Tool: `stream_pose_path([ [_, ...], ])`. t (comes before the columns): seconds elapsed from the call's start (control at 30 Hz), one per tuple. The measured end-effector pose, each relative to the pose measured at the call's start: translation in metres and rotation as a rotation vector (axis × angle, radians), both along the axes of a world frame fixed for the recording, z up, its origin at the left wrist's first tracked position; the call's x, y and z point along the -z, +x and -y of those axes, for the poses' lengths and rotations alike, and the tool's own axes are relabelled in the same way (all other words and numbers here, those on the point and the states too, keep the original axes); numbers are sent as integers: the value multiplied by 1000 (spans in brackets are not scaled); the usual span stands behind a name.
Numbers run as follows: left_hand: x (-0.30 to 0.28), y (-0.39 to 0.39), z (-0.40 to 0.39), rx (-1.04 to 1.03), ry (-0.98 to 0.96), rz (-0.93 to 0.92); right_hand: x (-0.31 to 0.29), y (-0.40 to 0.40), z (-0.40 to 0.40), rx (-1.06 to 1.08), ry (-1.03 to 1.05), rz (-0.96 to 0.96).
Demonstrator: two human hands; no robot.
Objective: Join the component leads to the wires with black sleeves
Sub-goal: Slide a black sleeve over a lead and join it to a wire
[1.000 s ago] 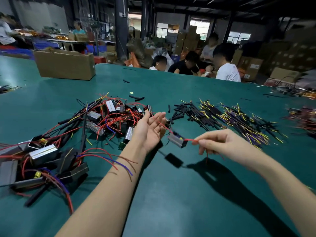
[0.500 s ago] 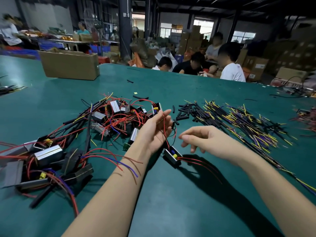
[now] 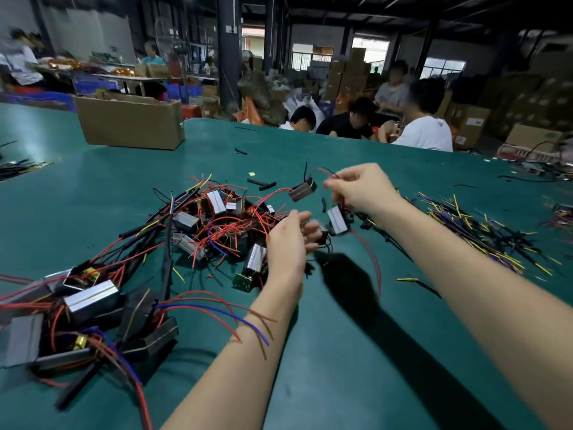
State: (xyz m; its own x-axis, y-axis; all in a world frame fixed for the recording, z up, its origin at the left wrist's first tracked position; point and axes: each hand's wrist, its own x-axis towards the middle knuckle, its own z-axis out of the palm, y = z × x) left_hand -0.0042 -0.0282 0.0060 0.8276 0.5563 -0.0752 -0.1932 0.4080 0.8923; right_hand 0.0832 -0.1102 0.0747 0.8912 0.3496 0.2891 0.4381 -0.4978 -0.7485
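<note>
component [image 3: 303,191] hanging in the air above the table [image 3: 356,352], well forward of the pile, long axis running left-low to right-high, red leads out both ends. right hand [image 3: 361,189] raised, fingers curled, pinching thin red lead [image 3: 322,171] near the component's upper right end; a black lead sticks up beside it. second component [image 3: 337,220] pale-faced, just under the right hand, tilted with long axis roughly upright; cannot tell whether held or dangling from a lead. long red leads [image 3: 373,262] trailing down from it toward the table.

left hand [image 3: 290,243] lower and nearer the pile, back toward camera, fingers loosely curled and motion-blurred; something small and dark at the fingertips, cannot tell whether gripped.

pile of components [image 3: 214,226] with red, blue and black leads left of the left hand; larger grey blocks [image 3: 91,297] at near left. wires with black sleeves [image 3: 483,231], yellow and purple ends, fanned out on the right, mostly lying left-far to right-near. loose black sleeves [image 3: 262,184] on the table beyond the pile.

cardboard box [image 3: 130,124] at far left; white labels on boxes in the background, not readable. people seated at the far table edge.
</note>
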Motion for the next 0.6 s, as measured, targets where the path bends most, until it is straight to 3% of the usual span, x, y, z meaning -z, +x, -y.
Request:
stream_pose_path([
  [0.1, 10, 3, 0, -173, 101, -6, -14, 28, -28, 45, -92, 64],
  [0.23, 14, 3, 1, -276, 22, 4, -11, 58, -66, 113, -161, 56],
  [0.37, 14, 4, 1, -345, -81, 36, -1, 76, -96, 241, -14, 0],
  [0.5, 13, 5, 4, -380, -94, 35, -3, 85, -104, 392, 264, -44],
  [0.6, 14, 6, 5, -391, -98, 49, 2, 89, -106, 280, 179, -40],
])
